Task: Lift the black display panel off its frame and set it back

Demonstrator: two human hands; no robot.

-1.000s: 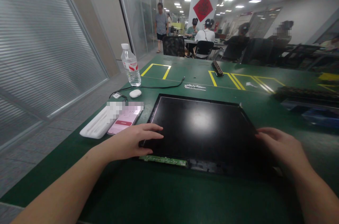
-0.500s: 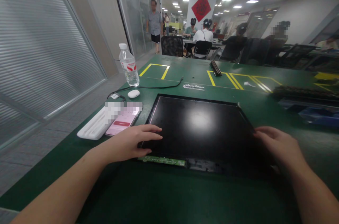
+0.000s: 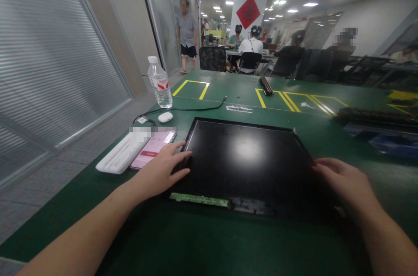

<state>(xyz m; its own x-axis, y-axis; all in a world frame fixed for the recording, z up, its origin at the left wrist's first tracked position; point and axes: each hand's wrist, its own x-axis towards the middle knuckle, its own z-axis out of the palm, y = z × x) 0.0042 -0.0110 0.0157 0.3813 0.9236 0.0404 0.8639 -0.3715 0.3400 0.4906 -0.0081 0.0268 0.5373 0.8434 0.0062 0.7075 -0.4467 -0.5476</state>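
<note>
A black display panel (image 3: 228,158) lies flat on the green table, face up, with a bright reflection on its glass. Along its near edge runs a narrow green circuit board (image 3: 199,199). My left hand (image 3: 166,167) is open, its fingers spread over the panel's left edge. At the opposite side, my right hand (image 3: 342,180) grips the right edge, fingers close together and fingertips against the frame. Part of that grip is hidden behind the hand itself.
Left of the panel lie a phone (image 3: 155,149), a white flat case (image 3: 119,154), a small white earbud case (image 3: 165,117) and a black cable (image 3: 196,109). A water bottle (image 3: 160,84) stands behind them. Dark parts (image 3: 372,119) lie at right. People are in the background.
My left hand has shifted slightly left and spread its fingers along the panel's left edge. My right hand and the panel stay in place. A background person has walked closer.
</note>
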